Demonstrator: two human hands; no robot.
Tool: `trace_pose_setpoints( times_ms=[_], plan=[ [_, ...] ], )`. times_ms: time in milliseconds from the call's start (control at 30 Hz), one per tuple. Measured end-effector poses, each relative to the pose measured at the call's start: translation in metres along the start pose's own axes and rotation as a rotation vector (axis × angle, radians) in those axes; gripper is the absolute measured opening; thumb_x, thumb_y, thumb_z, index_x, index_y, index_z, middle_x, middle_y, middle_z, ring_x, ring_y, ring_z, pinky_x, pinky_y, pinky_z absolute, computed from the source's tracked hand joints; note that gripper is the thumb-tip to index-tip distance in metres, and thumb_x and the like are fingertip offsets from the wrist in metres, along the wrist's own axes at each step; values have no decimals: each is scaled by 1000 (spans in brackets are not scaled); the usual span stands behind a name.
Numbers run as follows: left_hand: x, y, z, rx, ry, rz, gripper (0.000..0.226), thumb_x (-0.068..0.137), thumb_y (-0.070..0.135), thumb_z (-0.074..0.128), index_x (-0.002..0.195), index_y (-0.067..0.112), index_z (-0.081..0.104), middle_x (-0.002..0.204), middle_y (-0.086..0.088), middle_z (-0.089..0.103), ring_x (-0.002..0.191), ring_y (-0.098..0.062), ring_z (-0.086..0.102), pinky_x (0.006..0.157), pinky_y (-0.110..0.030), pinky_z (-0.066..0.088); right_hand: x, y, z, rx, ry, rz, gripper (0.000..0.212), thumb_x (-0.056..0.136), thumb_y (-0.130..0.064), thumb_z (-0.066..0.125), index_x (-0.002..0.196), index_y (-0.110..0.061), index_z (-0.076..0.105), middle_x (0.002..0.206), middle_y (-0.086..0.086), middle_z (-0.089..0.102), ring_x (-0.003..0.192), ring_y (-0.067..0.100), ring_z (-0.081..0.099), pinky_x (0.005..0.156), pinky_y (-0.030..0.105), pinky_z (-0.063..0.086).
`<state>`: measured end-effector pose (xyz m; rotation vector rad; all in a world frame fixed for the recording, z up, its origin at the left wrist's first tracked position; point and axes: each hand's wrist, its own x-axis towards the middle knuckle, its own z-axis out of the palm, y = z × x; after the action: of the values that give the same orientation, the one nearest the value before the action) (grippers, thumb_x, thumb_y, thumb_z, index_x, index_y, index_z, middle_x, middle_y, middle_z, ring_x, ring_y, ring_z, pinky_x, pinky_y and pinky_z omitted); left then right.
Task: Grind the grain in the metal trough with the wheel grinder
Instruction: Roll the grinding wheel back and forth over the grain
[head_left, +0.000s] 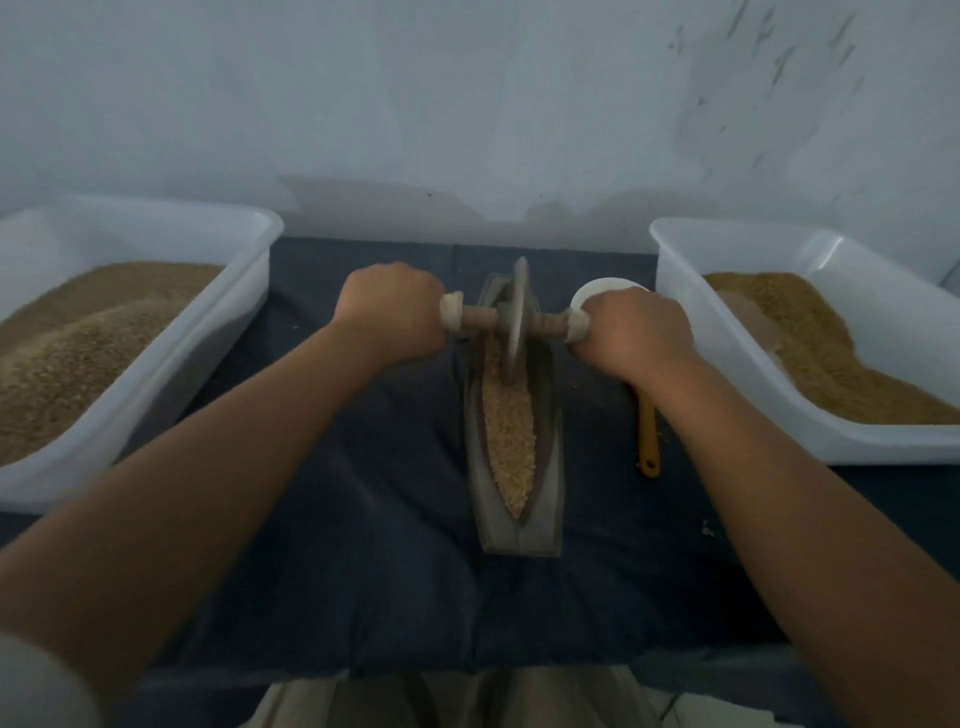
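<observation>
Clamped on the wooden axle of the wheel grinder (514, 322): left hand (395, 312) curled round one end, right hand (631, 332) round the other, well apart with the disc between them. Standing on edge in the far half of the metal trough (548, 467), over pale grain (511, 441) lying along the groove.

Probably heavy and rigid, so best held as now, at both axle ends, keeping the disc upright. Likely to tip or ride up the sloped walls if pushed unevenly. Loose and light below, and apt to spill over the low rim.

Room to roll only along the groove, toward the near pointed end. Tighter at the sides: white bowl (608, 288) just beyond the right hand, yellow spoon (648, 441) beside the trough on the counter (363, 493), left tub (208, 338) and right tub (670, 270) of grain flanking.
</observation>
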<state>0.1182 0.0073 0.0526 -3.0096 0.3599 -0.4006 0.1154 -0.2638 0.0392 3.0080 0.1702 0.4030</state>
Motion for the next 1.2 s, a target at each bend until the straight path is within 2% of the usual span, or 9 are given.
trace_pose_setpoints(
  times_ms=[133,267,367,633,767,867,1033,1133,1200],
  plan=[
    [-53,-4,3,-11,11,96,31,79,49,62,64,28,43,62,10,48,56,-20,48,53,-27,38,-38,5,-12,61,-187,-65,28,86,-47,62,65,-29,62,64,-8,61,61,10,55,51,27,32],
    [-115,-13,8,-55,249,242,36,75,59,45,58,33,26,47,15,29,39,-15,26,49,-17,12,-102,15,-28,144,-192,-179,37,68,-64,41,57,-31,56,51,-9,56,46,3,52,44,25,35],
    [-99,-10,21,-49,136,151,37,78,62,34,59,30,35,52,13,39,44,-17,38,48,-22,20,-84,8,-23,49,-125,-188,33,77,-60,52,60,-33,55,55,-12,53,51,4,50,46,25,32],
    [-19,1,8,-64,-48,-23,30,87,48,58,68,25,56,68,4,57,63,-23,59,61,-33,50,-5,0,-7,-13,-46,-24,29,88,-42,58,64,-26,62,65,-5,60,61,16,56,54,28,37],
    [-94,-6,6,16,136,187,37,74,49,63,59,31,35,52,13,40,42,-13,35,47,-21,24,-84,8,-14,92,-46,-151,31,79,-56,52,58,-33,50,56,-11,52,50,7,48,46,25,30],
    [-113,-12,3,53,212,226,49,65,47,69,57,34,22,46,16,25,38,-11,18,50,-15,10,-115,11,-16,133,0,-213,29,71,-61,38,56,-37,37,56,-11,45,46,4,37,45,21,19],
    [-39,-1,8,57,98,27,35,85,48,61,63,27,44,61,7,45,60,-28,58,59,-31,41,-33,0,2,53,-39,-31,31,86,-51,49,65,-30,58,64,-8,58,59,14,55,53,30,42],
    [-3,0,-1,-14,15,-31,26,85,45,64,70,25,56,71,1,59,66,-28,59,63,-34,47,5,-3,0,11,-14,19,29,86,-43,49,65,-27,61,66,-4,60,62,20,59,60,35,52],
    [-13,-2,-2,-60,-72,-20,23,84,43,64,72,25,58,77,1,64,70,-27,60,66,-35,52,0,-3,-6,-10,-20,-24,28,88,-42,54,65,-27,61,66,-5,59,62,18,59,56,31,46]
  ],
)
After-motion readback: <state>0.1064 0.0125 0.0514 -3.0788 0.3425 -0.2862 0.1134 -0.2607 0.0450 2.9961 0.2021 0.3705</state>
